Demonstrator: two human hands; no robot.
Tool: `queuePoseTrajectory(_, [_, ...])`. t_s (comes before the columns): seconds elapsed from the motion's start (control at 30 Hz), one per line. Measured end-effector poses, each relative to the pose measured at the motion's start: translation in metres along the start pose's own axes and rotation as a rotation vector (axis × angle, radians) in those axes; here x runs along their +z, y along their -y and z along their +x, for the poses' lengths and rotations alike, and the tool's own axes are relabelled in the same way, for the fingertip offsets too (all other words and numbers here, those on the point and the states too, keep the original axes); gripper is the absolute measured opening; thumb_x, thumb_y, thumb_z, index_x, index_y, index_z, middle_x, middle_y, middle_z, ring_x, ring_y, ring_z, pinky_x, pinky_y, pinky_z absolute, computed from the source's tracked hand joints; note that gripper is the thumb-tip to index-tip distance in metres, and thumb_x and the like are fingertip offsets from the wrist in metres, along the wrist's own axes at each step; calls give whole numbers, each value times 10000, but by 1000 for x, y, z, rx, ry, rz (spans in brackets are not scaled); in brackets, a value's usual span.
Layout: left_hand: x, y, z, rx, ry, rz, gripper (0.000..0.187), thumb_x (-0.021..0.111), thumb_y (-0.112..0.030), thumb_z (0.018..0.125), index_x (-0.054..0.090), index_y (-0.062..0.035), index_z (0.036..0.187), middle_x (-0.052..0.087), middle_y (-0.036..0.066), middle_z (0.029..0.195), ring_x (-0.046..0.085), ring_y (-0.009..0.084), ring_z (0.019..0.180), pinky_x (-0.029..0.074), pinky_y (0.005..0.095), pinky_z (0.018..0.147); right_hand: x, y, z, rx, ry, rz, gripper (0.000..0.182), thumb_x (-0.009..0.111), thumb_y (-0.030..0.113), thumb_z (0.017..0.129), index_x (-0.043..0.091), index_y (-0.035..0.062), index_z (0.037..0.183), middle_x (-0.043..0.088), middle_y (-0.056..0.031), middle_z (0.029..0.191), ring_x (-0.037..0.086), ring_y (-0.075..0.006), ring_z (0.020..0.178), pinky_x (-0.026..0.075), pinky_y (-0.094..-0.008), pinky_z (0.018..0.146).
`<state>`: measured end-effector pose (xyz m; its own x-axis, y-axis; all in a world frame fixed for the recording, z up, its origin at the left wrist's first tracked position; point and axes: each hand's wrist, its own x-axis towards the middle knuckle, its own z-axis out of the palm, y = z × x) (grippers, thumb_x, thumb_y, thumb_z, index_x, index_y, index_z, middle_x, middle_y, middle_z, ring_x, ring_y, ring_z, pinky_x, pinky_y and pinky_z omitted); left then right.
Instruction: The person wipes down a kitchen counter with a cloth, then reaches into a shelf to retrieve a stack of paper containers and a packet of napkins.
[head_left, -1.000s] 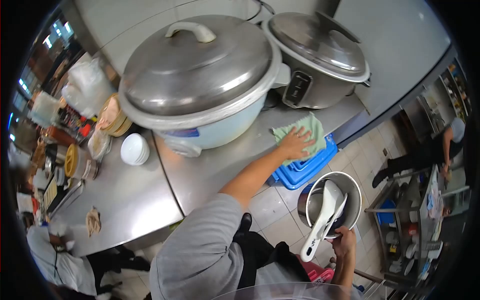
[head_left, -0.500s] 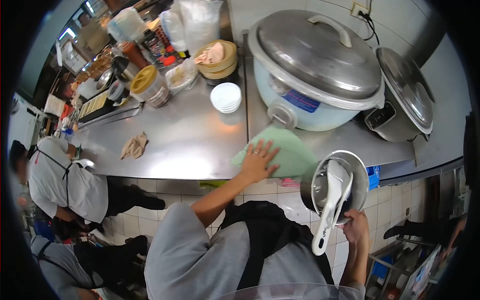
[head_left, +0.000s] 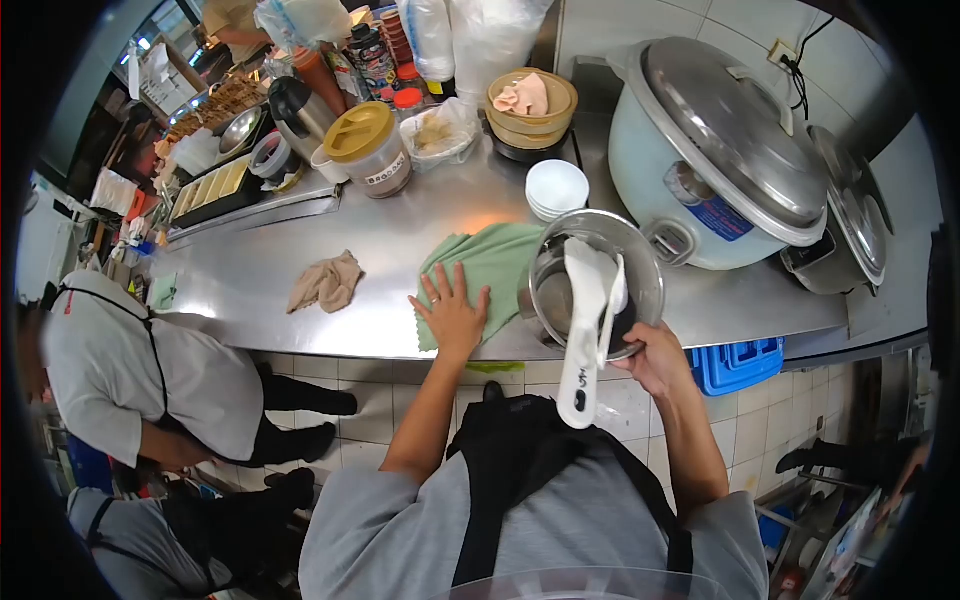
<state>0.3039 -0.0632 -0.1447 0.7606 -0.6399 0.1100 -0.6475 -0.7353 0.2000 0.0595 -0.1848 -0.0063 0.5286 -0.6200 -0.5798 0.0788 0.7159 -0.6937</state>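
Leftward, toward nine o'clock, the left hand (head_left: 452, 312) and the green cloth (head_left: 490, 262) have slid along the counter (head_left: 392, 225) since half a second ago, from in front of the large cooker (head_left: 690, 150) to below the bowls (head_left: 557, 188). With them comes the pot (head_left: 642, 275), now in front of the bowls; the view has swung the same way.

Palm down and unclosed, the left hand presses on the cloth with its fingers spread, a ring on one of them, gripping nothing. Beneath it the cloth lies mostly flat near the counter's front edge, running from the hand toward one o'clock, its right part hidden behind the pot.

At the pot's five o'clock, the right hand (head_left: 655, 360) grips its side; whether by a handle or the wall, I cannot tell. Inside the pot stand a white paddle (head_left: 582, 320) and a spoon (head_left: 612, 305), side by side, the paddle's handle sticking out over the rim toward six o'clock. Whether the pot touches the cloth is unclear.

From the cloth, a crumpled tan rag (head_left: 328, 282) lies near at nine o'clock, a yellow-lidded jar (head_left: 370, 150) stands at ten, and a steamer (head_left: 530, 128) at one. A blue bin (head_left: 740, 365) sits at four, partly under the counter.
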Motion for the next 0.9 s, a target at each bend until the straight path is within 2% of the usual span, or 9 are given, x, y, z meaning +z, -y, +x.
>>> queuePoseTrajectory(0.23, [-5, 95, 36, -44, -111, -18, 646, 422, -516, 852, 347, -127, 1362, 231, 187, 1433, 161, 423, 1317, 54, 588, 1038, 44, -39, 46, 4, -5, 10, 367, 432, -25, 728, 394, -85, 1088, 565, -174, 905, 635, -289, 723, 587, -436, 622])
queuePoseTrajectory(0.37, [-5, 112, 40, 53, -69, -72, 649, 445, -491, 845, 346, -108, 1359, 212, 215, 1431, 139, 460, 1308, 65, 572, 1042, 46, -56, 60, -17, -62, -7, 513, 392, -21, 710, 308, -17, 1216, 556, -182, 926, 642, -273, 685, 589, -319, 514])
queuePoseTrajectory(0.47, [-7, 111, 40, 66, -42, -65, 679, 445, -490, 841, 325, -72, 1362, 190, 249, 1425, 126, 486, 1298, 63, 572, 1041, 39, -50, 61, 6, -80, -119, 529, 425, 25, 743, 287, 41, 1253, 533, -200, 1025, 635, -293, 774, 592, -355, 567])
queuePoseTrajectory(0.53, [-7, 110, 36, 98, -39, -53, 703, 450, -493, 837, 311, -46, 1361, 176, 271, 1419, 115, 498, 1294, 61, 574, 1040, 37, -30, 56, 176, -62, -303, 544, 479, 126, 793, 291, 85, 1302, 479, -200, 1147, 587, -308, 924, 552, -411, 695])
queuePoseTrajectory(0.6, [-9, 104, 29, 108, -50, -42, 727, 454, -496, 833, 297, -20, 1360, 162, 292, 1413, 105, 511, 1289, 59, 576, 1039, 12, -8, 71, 54, -135, -588, 539, 527, 311, 846, 347, 94, 1305, 488, -140, 1134, 526, -263, 955, 449, -436, 825])
queuePoseTrajectory(0.67, [-15, 94, 9, 194, 39, -51, 775, 465, -507, 820, 274, 18, 1356, 142, 321, 1403, 87, 521, 1287, 79, 577, 1036, 8, 23, 94, -163, -100, -405, 575, 517, 389, 851, 347, 135, 1337, 479, -145, 1137, 502, -239, 936, 415, -378, 846])
queuePoseTrajectory(0.77, [-22, 79, -22, 247, 60, -52, 800, 472, -517, 809, 261, 24, 1359, 128, 326, 1404, 74, 525, 1288, 109, 570, 1034, 19, 50, 154, -245, 38, -513, 601, 534, 396, 845, 331, 146, 1352, 478, -149, 1133, 511, -239, 929, 437, -356, 810])
queuePoseTrajectory(0.83, [-21, 78, -36, 223, 61, -23, 827, 471, -555, 798, 256, 6, 1367, 131, 308, 1413, 77, 509, 1296, 134, 565, 1030, 27, 53, 202, -29, -8, -477, 586, 513, 277, 870, 259, 64, 1353, 431, -225, 1202, 531, -328, 1011, 483, -382, 795])
queuePoseTrajectory(0.9, [-24, 81, -47, 240, 103, -32, 859, 474, -598, 789, 248, -14, 1377, 121, 286, 1426, 83, 497, 1300, 145, 563, 1027, 23, 48, 245, -37, 144, -462, 523, 497, 207, 868, 282, 35, 1313, 454, -223, 1164, 561, -343, 958, 508, -378, 774])
